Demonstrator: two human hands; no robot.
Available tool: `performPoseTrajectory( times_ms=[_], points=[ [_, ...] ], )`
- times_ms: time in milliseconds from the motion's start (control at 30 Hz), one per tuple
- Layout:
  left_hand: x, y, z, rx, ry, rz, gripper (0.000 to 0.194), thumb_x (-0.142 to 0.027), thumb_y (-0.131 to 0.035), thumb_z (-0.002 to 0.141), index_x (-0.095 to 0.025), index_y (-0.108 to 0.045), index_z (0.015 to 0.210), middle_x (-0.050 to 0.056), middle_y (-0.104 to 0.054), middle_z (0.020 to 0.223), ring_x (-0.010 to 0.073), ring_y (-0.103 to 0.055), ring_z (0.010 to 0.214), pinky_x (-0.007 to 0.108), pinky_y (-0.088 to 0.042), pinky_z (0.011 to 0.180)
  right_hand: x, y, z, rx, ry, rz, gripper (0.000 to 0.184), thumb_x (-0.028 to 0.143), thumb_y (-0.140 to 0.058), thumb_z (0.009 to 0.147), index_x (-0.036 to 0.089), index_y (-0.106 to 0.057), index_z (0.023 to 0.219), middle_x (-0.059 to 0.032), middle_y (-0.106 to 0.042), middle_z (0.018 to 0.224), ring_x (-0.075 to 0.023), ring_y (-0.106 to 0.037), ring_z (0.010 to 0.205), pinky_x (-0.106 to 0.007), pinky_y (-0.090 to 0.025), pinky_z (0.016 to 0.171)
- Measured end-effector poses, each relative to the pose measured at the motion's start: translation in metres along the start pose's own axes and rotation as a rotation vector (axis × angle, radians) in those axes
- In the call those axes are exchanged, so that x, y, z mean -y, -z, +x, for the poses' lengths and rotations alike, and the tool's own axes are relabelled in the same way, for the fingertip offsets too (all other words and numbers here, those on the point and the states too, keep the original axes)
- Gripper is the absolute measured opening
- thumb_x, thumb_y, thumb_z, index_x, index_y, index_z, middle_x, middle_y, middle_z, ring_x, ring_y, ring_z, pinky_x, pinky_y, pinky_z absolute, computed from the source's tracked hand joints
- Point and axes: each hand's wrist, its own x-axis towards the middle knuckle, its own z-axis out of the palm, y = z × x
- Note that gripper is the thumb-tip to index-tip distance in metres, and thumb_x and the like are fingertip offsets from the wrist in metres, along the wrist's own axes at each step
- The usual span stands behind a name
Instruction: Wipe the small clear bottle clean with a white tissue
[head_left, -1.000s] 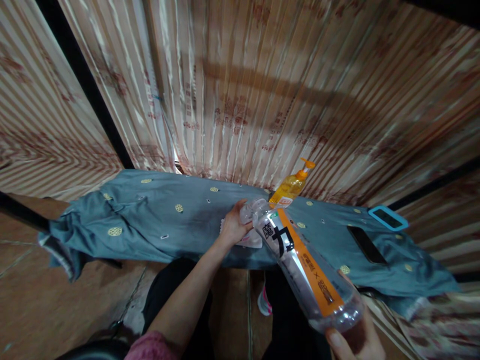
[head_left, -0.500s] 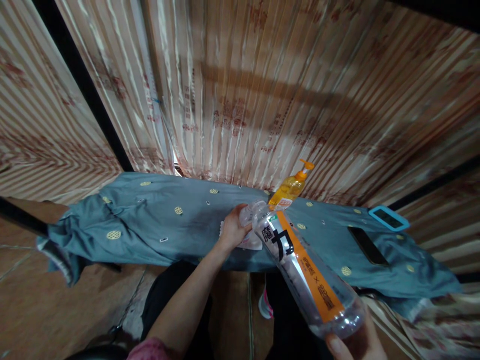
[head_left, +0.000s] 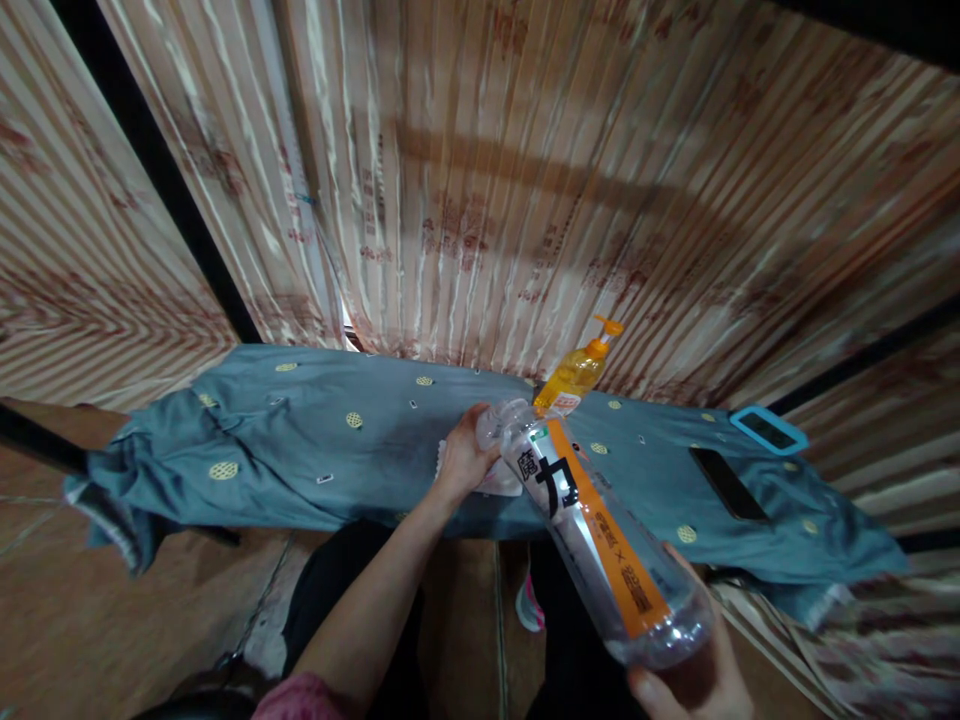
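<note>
A large clear plastic bottle with an orange and white label lies tilted, its neck toward the blue-clothed table. My right hand grips its base at the bottom right. My left hand is closed around the bottle's neck and cap end, just above a pinkish-white cloth lying on the table.
A blue cloth with small gold medallions covers the long table. An orange pump bottle stands behind the clear bottle. A black phone and a cyan-framed device lie at the right. Striped curtains hang behind.
The view has drifted slightly; the bottle and both hands keep nearly the same pose, with my right hand a little higher in the picture.
</note>
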Motion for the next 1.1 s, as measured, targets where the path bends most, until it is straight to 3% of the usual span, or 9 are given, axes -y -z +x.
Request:
performPoseTrajectory(
  times_ms=[167, 400, 833, 1100],
  points=[
    [-0.002, 0.002, 0.000, 0.021, -0.061, -0.032, 0.055, -0.025, -0.075, 0.076, -0.020, -0.060, 0.129, 0.010, -0.069, 0.132, 0.0280, -0.064, 0.126, 0.043, -0.048, 0.112, -0.002, 0.002, 0.000, -0.001, -0.039, 0.011, 0.097, 0.058, -0.087, 0.066, 0.022, -0.044, 0.145, -0.0133, -0.062, 0.140, -0.0300, -0.063, 0.125, -0.029, -0.052, 0.098],
    [-0.001, 0.002, 0.000, 0.014, -0.076, -0.031, 0.053, -0.023, -0.077, 0.074, -0.018, -0.064, 0.124, 0.010, -0.073, 0.125, 0.0279, -0.067, 0.120, 0.044, -0.051, 0.108, 0.000, 0.001, -0.001, -0.018, -0.048, 0.027, 0.099, 0.054, -0.087, 0.066, 0.021, -0.042, 0.148, -0.0133, -0.064, 0.139, -0.0305, -0.065, 0.122, -0.031, -0.051, 0.098],
    [0.002, 0.002, 0.000, 0.001, -0.085, -0.054, 0.050, -0.026, -0.076, 0.075, -0.017, -0.065, 0.123, 0.012, -0.073, 0.124, 0.0297, -0.068, 0.119, 0.044, -0.051, 0.107, 0.004, -0.004, -0.002, -0.077, 0.021, -0.095, 0.074, 0.055, -0.079, 0.073, 0.023, -0.051, 0.134, -0.0098, -0.070, 0.123, -0.0310, -0.070, 0.109, -0.036, -0.056, 0.090],
    [0.002, 0.001, -0.001, 0.001, -0.065, -0.038, 0.051, -0.021, -0.074, 0.074, -0.019, -0.065, 0.125, 0.010, -0.073, 0.126, 0.0284, -0.067, 0.120, 0.043, -0.051, 0.107, 0.009, -0.005, -0.003, -0.080, 0.020, -0.093, 0.074, 0.053, -0.080, 0.072, 0.023, -0.051, 0.134, -0.0096, -0.069, 0.126, -0.0306, -0.068, 0.114, -0.035, -0.054, 0.094]
  ],
)
